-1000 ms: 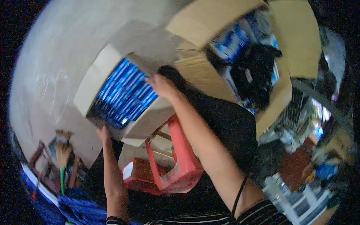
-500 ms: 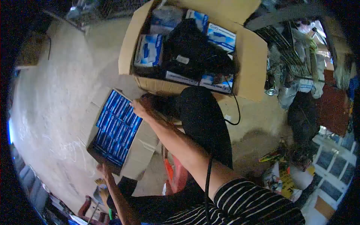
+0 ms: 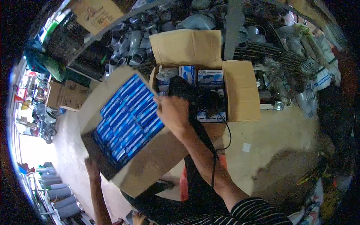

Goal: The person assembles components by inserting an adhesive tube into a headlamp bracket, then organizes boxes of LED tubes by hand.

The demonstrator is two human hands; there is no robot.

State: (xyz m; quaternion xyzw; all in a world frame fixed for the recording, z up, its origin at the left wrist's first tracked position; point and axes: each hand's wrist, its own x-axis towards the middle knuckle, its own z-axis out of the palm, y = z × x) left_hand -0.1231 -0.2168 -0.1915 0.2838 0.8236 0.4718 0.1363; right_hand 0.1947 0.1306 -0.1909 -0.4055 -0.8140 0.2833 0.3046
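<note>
An open cardboard box packed with rows of small blue boxes [image 3: 127, 116] is tilted and held up in front of me. My right hand [image 3: 173, 112] grips its upper right edge, fingers closed over the cardboard. At the lower left corner my left hand [image 3: 92, 165] is closed against the box edge. Behind it on the floor stands a larger open carton [image 3: 242, 92], flaps spread, holding blue-and-white boxes [image 3: 210, 78] and a black item [image 3: 180, 88]. A black cable hangs over that carton's front.
Shelves of grey pipe fittings [image 3: 135, 45] run along the back. Wrapped goods [image 3: 277, 80] lie at the right, grey rolls [image 3: 63, 200] at the lower left, and brown cartons [image 3: 73, 95] at the left. Near my legs is something red [image 3: 184, 183].
The box of small blue boxes has come up off the floor, closer to the camera, with both my hands on it. The view has tipped up, showing the shelves.
</note>
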